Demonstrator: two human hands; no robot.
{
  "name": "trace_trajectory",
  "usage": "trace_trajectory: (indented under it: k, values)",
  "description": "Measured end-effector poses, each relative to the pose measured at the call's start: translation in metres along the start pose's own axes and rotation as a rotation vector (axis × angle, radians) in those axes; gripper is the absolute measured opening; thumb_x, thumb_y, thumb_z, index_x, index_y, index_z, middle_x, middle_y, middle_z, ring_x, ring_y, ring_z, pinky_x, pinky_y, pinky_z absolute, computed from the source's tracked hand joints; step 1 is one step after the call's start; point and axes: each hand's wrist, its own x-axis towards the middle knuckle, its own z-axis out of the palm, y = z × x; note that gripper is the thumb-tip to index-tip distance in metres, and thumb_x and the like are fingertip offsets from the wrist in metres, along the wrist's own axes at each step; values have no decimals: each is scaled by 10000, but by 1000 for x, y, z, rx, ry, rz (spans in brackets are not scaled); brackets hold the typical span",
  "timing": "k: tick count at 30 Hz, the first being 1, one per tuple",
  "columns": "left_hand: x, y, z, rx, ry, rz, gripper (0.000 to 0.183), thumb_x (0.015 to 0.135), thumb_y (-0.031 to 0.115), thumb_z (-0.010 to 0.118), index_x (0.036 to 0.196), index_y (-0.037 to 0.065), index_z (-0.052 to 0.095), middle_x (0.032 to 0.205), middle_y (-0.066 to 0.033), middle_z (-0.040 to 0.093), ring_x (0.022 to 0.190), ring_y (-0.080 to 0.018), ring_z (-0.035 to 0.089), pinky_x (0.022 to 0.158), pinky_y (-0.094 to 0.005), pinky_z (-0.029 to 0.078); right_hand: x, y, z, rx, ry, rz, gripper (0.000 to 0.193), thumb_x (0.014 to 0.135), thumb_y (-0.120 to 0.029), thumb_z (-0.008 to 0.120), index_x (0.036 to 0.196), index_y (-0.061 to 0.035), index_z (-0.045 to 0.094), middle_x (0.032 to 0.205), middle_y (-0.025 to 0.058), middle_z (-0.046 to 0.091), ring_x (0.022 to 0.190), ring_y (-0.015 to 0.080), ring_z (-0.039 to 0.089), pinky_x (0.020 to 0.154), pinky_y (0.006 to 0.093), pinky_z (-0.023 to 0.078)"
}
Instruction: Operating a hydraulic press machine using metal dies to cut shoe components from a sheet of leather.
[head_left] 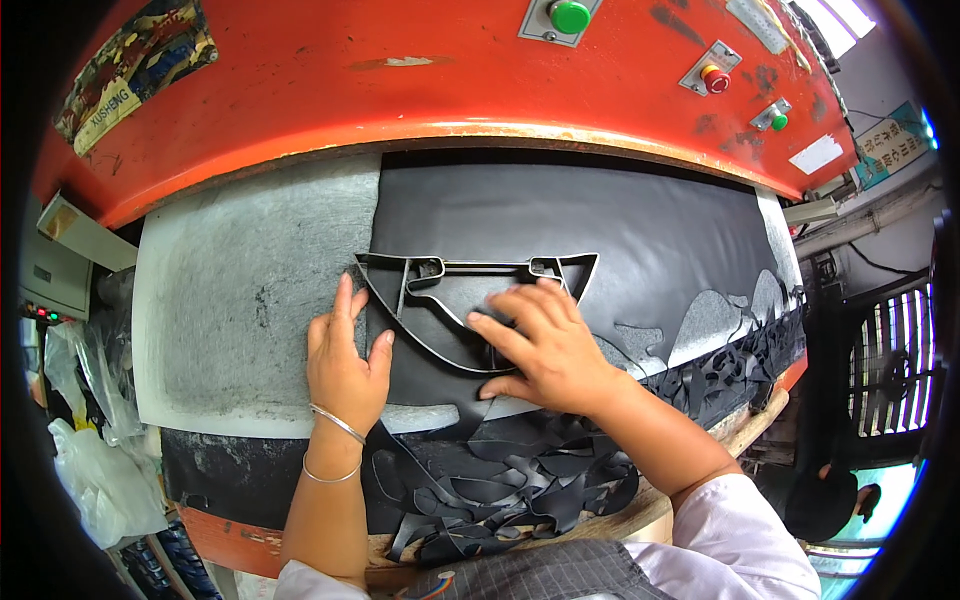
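Note:
A metal cutting die (455, 264) with a straight far edge and a curved near edge lies on a black leather-like sheet (470, 210). My right hand (545, 345) is over the die's right half. Its fingers reach inside the outline and its thumb is outside the near curve, with the die's wall between them; the hand hides part of that wall. My left hand (345, 355) is open beside the die's left corner, its fingers extended and its thumb spread near the curved edge. Whether it touches the die, I cannot tell.
A pale, worn cutting board (250, 290) lies under the sheet. Black cut scraps (510, 480) pile along the near edge. A red machine beam (420, 80) with buttons spans the far side. Plastic bags (100, 480) hang at left; another person (825, 500) is far right.

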Motion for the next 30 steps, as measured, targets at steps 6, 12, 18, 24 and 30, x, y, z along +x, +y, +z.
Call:
trace_trajectory:
  k: [6,12,18,24,30]
  values:
    - [11,-4,-1,222,116,72,671,832,3,575,1448,-25,312,1280,-193,584,1183,-330,504,1020,-408,371,-40,38,6,124,169,440,936,580,-423,867,1397,-207,465,1483,390,131,1390,533,166,1107,587,201]
    - [49,-18,9,-352,26,-48,627,876,-33,467,1468,-35,261,1334,-247,531,1246,-335,509,1071,-379,333,-45,45,21,215,276,480,594,583,-370,870,1080,-142,638,1426,417,250,1281,541,352,1070,541,299]
    - [47,-1,9,-529,-24,-57,634,872,-89,395,1482,-32,234,1455,-274,384,1388,-306,355,1134,-345,239,-51,26,25,124,373,527,484,531,-309,881,916,-117,660,1400,439,267,1242,523,401,1025,527,346]
    - [34,6,3,-596,-15,-97,641,867,-100,377,1486,-37,221,1496,-245,334,1420,-275,296,1148,-331,192,-51,21,21,134,371,514,478,516,-294,883,899,-114,661,1403,432,269,1250,515,392,1027,541,334]
    - [30,6,6,-543,-6,-101,645,872,-99,378,1490,-28,210,1482,-261,349,1411,-286,313,1137,-333,216,-51,25,20,108,380,493,481,495,-289,889,887,-124,664,1421,419,263,1243,505,414,1029,532,338]
